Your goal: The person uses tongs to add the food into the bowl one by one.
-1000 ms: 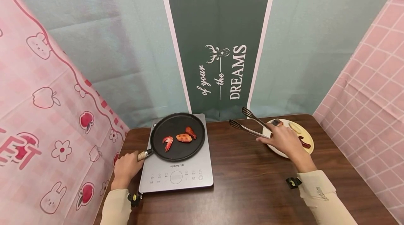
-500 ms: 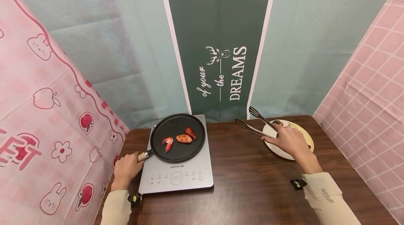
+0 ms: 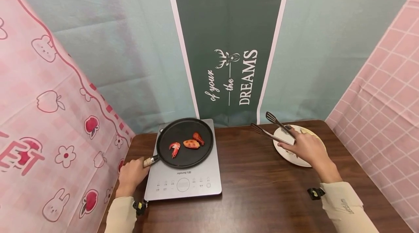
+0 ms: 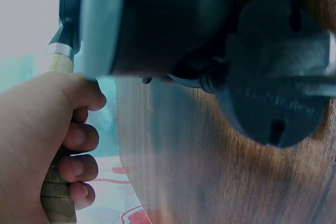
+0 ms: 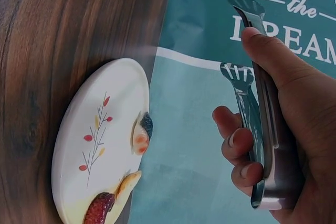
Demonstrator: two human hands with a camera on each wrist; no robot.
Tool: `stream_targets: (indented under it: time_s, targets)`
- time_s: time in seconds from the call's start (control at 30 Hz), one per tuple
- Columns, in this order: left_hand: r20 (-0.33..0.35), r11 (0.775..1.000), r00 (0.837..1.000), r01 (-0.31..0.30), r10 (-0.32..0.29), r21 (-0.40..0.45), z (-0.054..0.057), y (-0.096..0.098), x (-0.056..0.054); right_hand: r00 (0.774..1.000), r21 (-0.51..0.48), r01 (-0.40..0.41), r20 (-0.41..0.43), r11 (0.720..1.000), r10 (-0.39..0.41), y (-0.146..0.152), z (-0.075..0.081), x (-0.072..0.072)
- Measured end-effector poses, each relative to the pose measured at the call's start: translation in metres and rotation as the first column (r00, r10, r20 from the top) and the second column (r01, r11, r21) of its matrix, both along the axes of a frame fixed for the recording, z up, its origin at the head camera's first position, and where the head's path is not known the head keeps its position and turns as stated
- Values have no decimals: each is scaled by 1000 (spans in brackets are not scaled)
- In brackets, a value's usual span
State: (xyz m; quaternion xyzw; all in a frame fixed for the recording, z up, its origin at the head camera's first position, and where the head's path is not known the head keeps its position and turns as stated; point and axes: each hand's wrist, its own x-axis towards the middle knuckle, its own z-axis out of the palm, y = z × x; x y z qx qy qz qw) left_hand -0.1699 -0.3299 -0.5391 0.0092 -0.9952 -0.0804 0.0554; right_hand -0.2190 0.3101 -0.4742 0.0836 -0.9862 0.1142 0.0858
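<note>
My left hand (image 3: 131, 175) grips the wooden handle (image 3: 148, 161) of a round black frying pan (image 3: 176, 131); its curled fingers show in the left wrist view. In the pan lie a red shrimp (image 3: 175, 149), a browned chicken wing (image 3: 191, 144) and a drumstick (image 3: 198, 138). Metal tongs (image 5: 273, 140) are in my right hand (image 3: 309, 149), thumb on one arm and fingers round the other, tips spread apart with nothing between them. The hand is above a white plate (image 5: 73, 145). On it are a dark-topped pale piece (image 5: 140, 134), a yellowish piece (image 5: 126, 186) and a dark red piece (image 5: 98, 208).
The pan stands on a silver induction cooker (image 3: 183, 193) at the left of the brown wooden table (image 3: 252, 189). Behind hangs a green cloth (image 3: 229, 25) with lettering. A pink patterned cloth (image 3: 65, 116) stands at left, a pink grid cloth (image 3: 383, 91) at right.
My right hand has shifted right with the tongs, and now hides more of the food on the plate in the head view. The left hand and pan have stayed put.
</note>
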Motion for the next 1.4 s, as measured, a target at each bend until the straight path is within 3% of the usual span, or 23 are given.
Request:
stream_targets:
  time_s: [0.43,0.87,1.23,1.4]
  targets:
    - [-12,1000,1000,-8,8,-3,1,1,0,999,12,29,15,1000,-29,18,-3,3]
    - [3,1000,1000,1,-1,-13,-1,-2,0,991,18,83,99,996,-85,32,-14,4]
    - [10,1000,1000,3,-3,-10,-1,-2,-1,993,6,95,70,995,-95,47,-20,8]
    - [2,1000,1000,5,-5,-10,-2,-2,-1,989,-2,117,95,993,-116,54,-23,10]
